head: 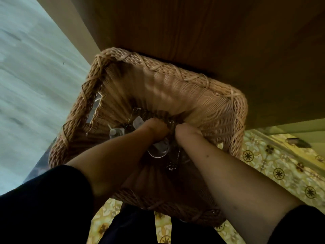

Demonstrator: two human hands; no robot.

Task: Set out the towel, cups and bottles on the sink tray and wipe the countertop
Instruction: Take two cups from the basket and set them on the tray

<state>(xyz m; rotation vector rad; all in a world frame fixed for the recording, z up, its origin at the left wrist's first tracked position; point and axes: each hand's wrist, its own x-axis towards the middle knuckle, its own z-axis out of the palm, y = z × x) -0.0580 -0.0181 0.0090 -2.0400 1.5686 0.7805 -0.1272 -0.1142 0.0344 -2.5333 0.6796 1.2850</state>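
A: Far left, 9 o'clock: pale grey floor (31, 81), blurred. Then the wicker basket (175, 80), deep, square-mouthed, set against a wooden cabinet (202, 32) at 12 o'clock.

B: Contents?

A: Low in the basket, about 8 o'clock of its well, a clear bottle (115, 133), cap end up. Just right of it, at centre, a clear cup (158, 151), rim toward camera. Dark woven tray (171, 166) under both; only its edges show.

B: Hands?

A: Both down inside. Left hand (154, 126) curled at centre, knuckles up, directly above the cup; fingers hidden, so cannot tell whether it grips it. Right hand (186, 132) touching the left at 3 o'clock of it, also curled; cannot tell what it holds, if anything.

B: Sleeves?

A: Dark, pushed up past both forearms.

B: Right side?

A: Yellow patterned floor tiles (281, 173) at 4 o'clock, beside the basket. No towel visible from here.
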